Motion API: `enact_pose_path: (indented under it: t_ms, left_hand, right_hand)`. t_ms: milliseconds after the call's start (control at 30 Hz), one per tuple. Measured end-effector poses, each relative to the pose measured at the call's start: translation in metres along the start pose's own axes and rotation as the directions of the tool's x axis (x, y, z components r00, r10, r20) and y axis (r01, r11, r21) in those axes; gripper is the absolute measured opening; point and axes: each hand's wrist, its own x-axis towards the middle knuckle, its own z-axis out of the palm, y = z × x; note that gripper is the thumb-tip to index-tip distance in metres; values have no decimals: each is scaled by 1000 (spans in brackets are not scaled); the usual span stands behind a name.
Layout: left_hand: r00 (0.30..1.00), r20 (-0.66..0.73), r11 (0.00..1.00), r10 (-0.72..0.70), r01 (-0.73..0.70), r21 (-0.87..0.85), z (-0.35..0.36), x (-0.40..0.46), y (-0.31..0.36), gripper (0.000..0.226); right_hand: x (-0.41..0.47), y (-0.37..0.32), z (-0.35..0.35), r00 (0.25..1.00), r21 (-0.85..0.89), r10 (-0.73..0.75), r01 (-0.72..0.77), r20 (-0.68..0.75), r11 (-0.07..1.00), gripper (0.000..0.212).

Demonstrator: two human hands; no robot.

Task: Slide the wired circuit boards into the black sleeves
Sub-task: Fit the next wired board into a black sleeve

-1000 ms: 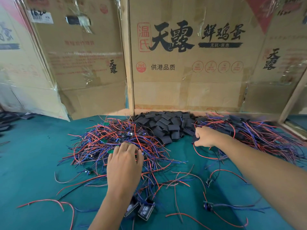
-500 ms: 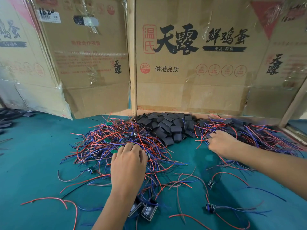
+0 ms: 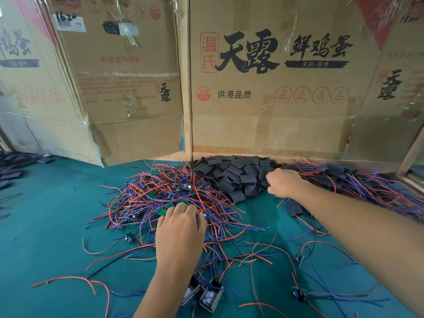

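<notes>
On the near edge of the wire heap (image 3: 165,198), the left hand (image 3: 181,232) rests with fingers curled into the strands among green boards (image 3: 161,211); whether it holds one I cannot tell. Beyond the heap, the right hand (image 3: 284,183) pinches at the black sleeves (image 3: 231,174), stacked against the cardboard (image 3: 270,125).

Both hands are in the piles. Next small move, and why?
Probably lift each hand clear with one piece: the left hand rests on the tangle of wired boards, fingers by a green board; the right hand is curled at the edge of the sleeve pile. Whether either grips anything cannot be seen. No board and sleeve are together yet.
</notes>
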Motion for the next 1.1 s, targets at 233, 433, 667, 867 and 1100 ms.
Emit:
enact_pose_path:
  t_ms: [233,433,667,867,1100]
  left_hand:
    - [1000,-24,1000,12,-13,-5,2,1,-1,28]
    - [999,-48,1000,20,-19,11,5,1,-3,28]
    - [997,-73,999,23,-26,-40,2,2,-3,26]
    - [950,160,892,268,-182,-414,8,-4,9,52]
    - [896,104,814,432,-338,-473,12,-22,36,55]
  right_hand:
    - [14,-1,26,994,-44,97,-100,-56,994,27]
    - [17,2,25,975,-13,168,-172,-144,985,29]
    - [-23,0,-1,913,58,191,-183,-359,981,15]
    - [-118,-70,-42,942,554,20,179,-334,813,17]
    - [-180,-96,-30,965,901,148,141,-218,411,18]
